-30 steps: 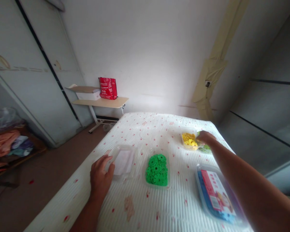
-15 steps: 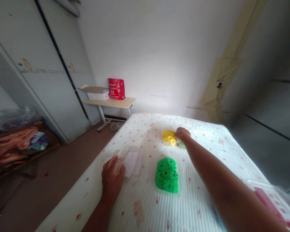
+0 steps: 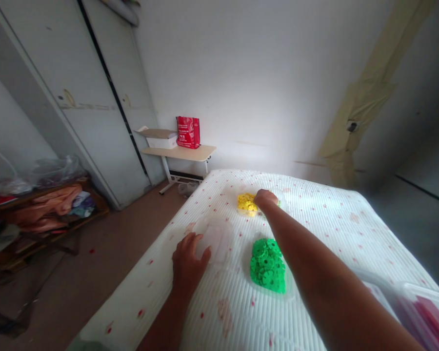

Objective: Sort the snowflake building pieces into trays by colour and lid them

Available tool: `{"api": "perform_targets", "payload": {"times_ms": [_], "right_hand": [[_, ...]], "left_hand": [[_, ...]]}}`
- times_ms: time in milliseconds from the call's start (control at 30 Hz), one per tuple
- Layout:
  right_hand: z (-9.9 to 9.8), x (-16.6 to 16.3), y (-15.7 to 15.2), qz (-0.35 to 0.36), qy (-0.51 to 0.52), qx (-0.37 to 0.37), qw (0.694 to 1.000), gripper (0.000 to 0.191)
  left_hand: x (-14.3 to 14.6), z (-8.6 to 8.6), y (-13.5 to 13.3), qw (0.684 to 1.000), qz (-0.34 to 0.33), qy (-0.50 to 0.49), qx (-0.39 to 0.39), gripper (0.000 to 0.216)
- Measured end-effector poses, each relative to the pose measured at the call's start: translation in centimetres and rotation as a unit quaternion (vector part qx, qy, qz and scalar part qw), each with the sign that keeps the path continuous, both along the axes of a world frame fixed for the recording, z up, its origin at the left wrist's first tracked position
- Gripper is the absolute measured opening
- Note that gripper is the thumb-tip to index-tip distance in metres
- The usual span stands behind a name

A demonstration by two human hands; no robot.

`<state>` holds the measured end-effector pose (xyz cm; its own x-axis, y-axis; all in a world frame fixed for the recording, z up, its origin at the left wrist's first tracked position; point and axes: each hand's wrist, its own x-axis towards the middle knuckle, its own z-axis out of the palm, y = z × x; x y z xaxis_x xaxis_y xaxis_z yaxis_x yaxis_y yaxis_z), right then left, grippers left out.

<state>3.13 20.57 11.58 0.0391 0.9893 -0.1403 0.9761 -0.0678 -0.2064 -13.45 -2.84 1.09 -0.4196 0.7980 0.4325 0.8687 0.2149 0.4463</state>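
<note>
My right hand (image 3: 266, 196) reaches to the far part of the bed, its fingers closed on a clear plastic container (image 3: 237, 210). Inside that container lie yellow plastic snowflake pieces (image 3: 246, 204), and some pale green shows behind the hand. My left hand (image 3: 190, 258) has its thumb and fingers apart, next to the near left edge of a clear, shallow container (image 3: 225, 229) with something whitish in it; whether it touches is hard to tell. Between my arms a third clear container (image 3: 289, 292) holds green snowflake pieces (image 3: 267, 265).
A white bedspread (image 3: 234, 195) with red specks lies under everything. Clear boxes with pink contents (image 3: 433, 312) stand at the lower right. Beyond the bed is a small desk (image 3: 190, 153) bearing a red bag (image 3: 188, 132) and a white box (image 3: 162, 141).
The view has turned a little left. My right hand and the container with yellow pieces have shifted left over the bed. My left hand stays open beside the whitish container.
</note>
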Motion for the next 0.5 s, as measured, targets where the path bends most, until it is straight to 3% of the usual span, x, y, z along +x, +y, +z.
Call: {"api": "perform_targets", "payload": {"times_ms": [167,300,400,500], "right_hand": [[2.8,0.5,-2.2,0.013,0.009,0.029,0.999,0.039],[4.8,0.5,-7.2,0.057,0.016,0.103,0.993,0.037],[4.6,0.7,-13.1,0.116,0.008,0.182,0.976,0.031],[2.6,1.5,-19.3,0.198,0.036,0.24,0.95,0.021]], "left_hand": [[1.3,1.3,-0.9,0.993,0.005,0.059,-0.103,0.069],[1.9,1.8,-1.5,0.985,-0.015,0.086,-0.149,0.084],[2.1,1.9,-1.7,0.978,-0.024,0.078,-0.19,0.087],[2.1,1.9,-1.7,0.974,-0.026,0.071,-0.212,0.083]]}}
